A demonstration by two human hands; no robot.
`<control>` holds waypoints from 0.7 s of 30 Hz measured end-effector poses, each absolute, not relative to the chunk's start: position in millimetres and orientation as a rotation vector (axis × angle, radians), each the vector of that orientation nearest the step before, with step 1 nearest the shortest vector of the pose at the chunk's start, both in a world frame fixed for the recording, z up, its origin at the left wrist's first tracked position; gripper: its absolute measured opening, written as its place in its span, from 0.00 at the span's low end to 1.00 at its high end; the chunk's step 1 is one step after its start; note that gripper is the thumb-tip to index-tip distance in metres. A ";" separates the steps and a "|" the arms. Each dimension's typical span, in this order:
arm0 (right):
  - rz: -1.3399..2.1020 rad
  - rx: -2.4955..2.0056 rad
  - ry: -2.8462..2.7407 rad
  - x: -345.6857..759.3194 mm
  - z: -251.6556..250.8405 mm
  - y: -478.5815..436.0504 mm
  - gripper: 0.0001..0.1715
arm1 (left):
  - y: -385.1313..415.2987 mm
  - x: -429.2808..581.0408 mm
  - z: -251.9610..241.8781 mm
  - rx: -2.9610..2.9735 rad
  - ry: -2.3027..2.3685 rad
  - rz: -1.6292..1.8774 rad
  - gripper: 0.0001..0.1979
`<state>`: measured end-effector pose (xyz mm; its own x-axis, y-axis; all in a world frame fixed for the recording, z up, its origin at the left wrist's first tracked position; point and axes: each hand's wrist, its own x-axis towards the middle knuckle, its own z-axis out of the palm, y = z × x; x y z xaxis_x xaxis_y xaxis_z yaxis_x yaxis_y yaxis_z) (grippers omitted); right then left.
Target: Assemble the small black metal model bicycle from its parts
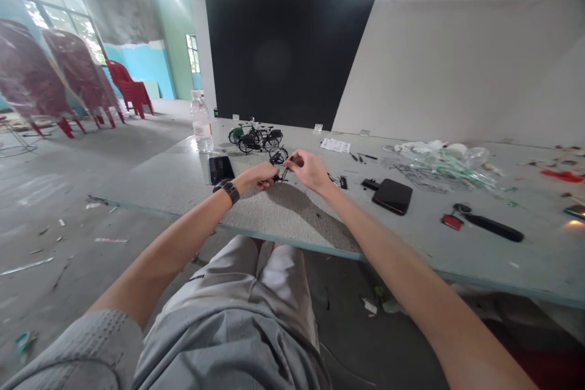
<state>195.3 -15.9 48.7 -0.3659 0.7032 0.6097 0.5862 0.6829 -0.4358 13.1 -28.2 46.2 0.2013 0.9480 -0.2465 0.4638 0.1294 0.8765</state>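
Observation:
Both my hands meet over the table near its front edge, around a partly built black model bicycle (278,157). My left hand (261,177), with a dark watch on the wrist, is closed on the low side of this bicycle. From the right, my right hand (307,167) pinches a thin dark part at the bicycle's upper end; its exact shape is too small to tell. Just behind stand several small model bicycles (256,139), black and green, close together. Some small black parts (340,181) lie to the right of my right hand.
A water bottle (201,122) and a phone (220,169) stand and lie on the left. To the right are a black flat device (393,196), a black-handled item with a red tag (489,224), and plastic bags with part frames (443,161). A paper slip (336,145) lies behind.

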 end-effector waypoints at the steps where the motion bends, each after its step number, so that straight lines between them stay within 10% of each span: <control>1: 0.150 -1.002 -2.070 194.4 48.0 -15.0 0.20 | -28.3 13.1 46.1 1.491 1.417 0.621 0.13; 21: 0.333 -0.885 -2.044 195.8 48.8 -23.6 0.12 | -24.8 12.9 43.7 1.525 1.430 0.596 0.13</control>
<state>195.8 -23.6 48.8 -0.3785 0.6964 0.6098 0.4666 0.7125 -0.5241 12.9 -24.8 43.7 0.2041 0.9490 -0.2404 0.4972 0.1111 0.8605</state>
